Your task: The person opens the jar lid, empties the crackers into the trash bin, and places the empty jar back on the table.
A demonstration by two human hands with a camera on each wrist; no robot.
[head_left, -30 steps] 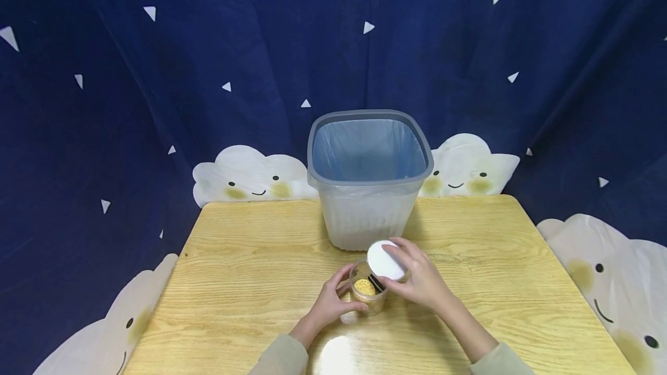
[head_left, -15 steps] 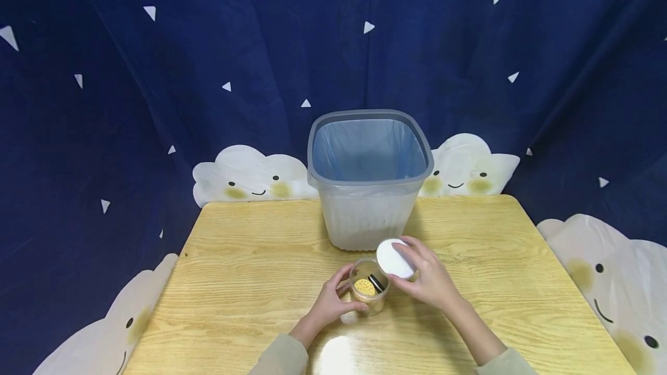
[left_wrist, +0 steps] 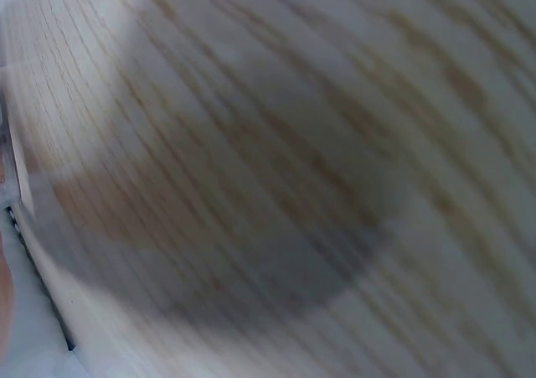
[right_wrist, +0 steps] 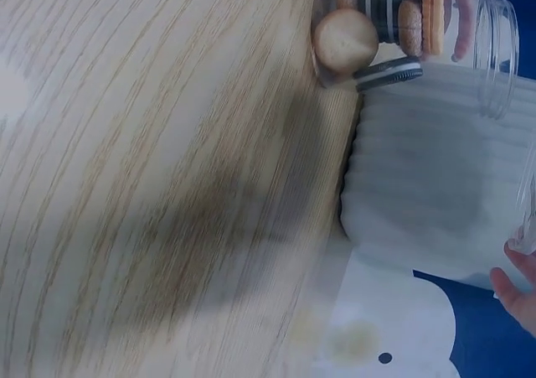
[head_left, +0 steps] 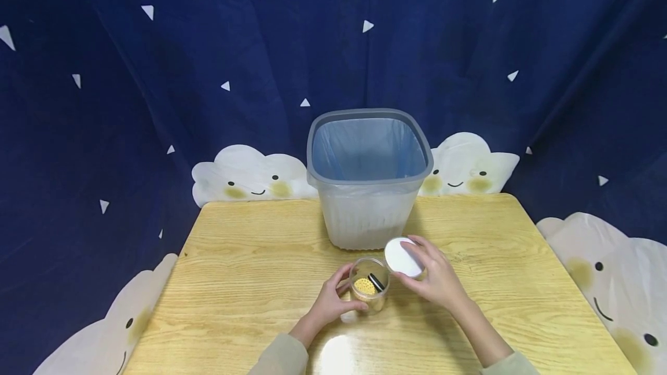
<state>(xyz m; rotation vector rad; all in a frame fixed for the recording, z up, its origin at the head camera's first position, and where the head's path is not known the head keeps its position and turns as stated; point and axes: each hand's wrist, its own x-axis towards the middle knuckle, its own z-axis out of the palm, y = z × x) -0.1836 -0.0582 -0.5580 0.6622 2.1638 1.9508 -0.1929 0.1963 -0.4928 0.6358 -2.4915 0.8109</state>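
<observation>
A clear round jar (head_left: 376, 305) stands on the table, its mouth uncovered. My left hand (head_left: 331, 298) grips it from the left, thumb in front and fingers behind. Inside are a yellow round cookie (head_left: 364, 286) and a dark sandwich cookie (head_left: 376, 282). The right wrist view, looking through the jar wall, shows several cookies, among them a round beige cookie (right_wrist: 346, 41) and a black-and-white sandwich cookie (right_wrist: 388, 74). To the right of the jar, my right hand (head_left: 436, 279) holds a white-topped round lid (head_left: 402, 258) by its edge, tilted and apart from the jar.
Behind the jar stands a translucent bin with a grey rim (head_left: 370, 182) and a bag lining. The wooden table (head_left: 250, 259) ends at a dark blue curtain (head_left: 271, 45) with white clouds. The left wrist view mostly shows blurred tabletop.
My right hand has moved the lid to the right, away from over the jar, uncovering its mouth. The left hand and the jar have stayed in place.
</observation>
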